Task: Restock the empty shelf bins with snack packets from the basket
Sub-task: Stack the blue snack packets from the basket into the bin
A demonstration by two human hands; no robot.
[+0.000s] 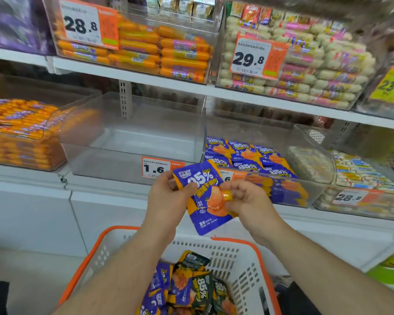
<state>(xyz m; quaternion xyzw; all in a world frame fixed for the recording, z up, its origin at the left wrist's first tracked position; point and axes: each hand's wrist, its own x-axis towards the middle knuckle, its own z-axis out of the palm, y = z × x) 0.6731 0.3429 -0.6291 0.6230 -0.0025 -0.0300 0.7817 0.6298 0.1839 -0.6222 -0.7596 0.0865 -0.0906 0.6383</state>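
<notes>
Both hands hold one blue snack packet (206, 196) above the basket (237, 253): left hand (168, 196) grips its left edge, right hand (243, 198) pinches its middle. The empty bin (132, 142) sits just behind, left of a bin (316, 178) with matching packets.

left hand (166, 196) + right hand (243, 198): pinch purple packet (205, 201) | above basket (243, 260) | empty bin (132, 142) behind

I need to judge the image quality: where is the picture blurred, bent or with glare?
Head view: the packet in both hands is sharp; the empty clear bin shows faint glare; shelf edges curve from the wide lens; top corners are blurred.
</notes>
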